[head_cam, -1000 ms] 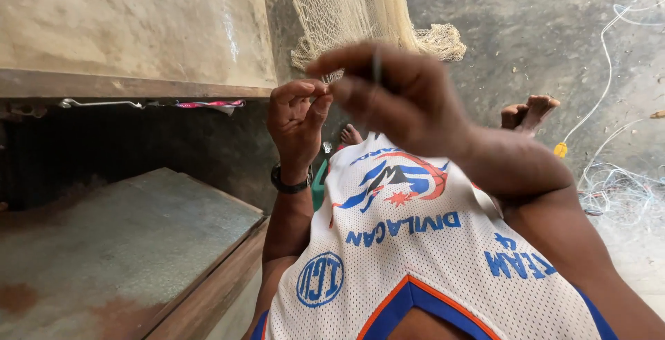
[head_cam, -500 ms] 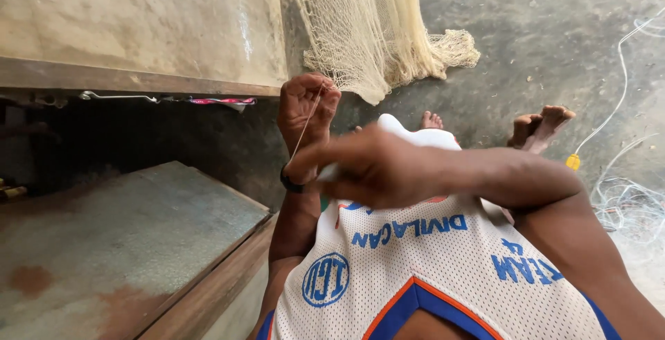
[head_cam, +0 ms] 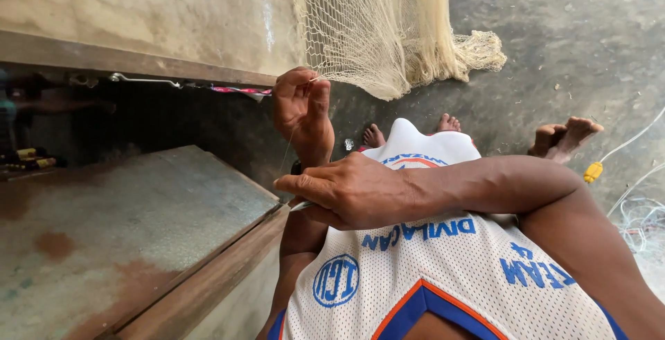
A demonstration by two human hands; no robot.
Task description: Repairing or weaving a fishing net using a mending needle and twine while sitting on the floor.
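Head view: our left hand [head_cam: 301, 108] pinches the cream net [head_cam: 367, 31] edge between its fingers. Our right hand [head_cam: 350, 191], fingers closed, grips a thin netting needle [head_cam: 302, 206] trailing taut twine [head_cam: 287, 151].

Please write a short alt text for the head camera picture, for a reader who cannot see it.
A seated person's left hand pinches the edge of a cream fishing net that hangs down onto the concrete floor. The right hand is lower, pulling a thin thread taut. A wooden bench stands on the left.

Cream fishing net [head_cam: 377, 31] hangs bunched to the floor, thin twine [head_cam: 287, 153] taut below it
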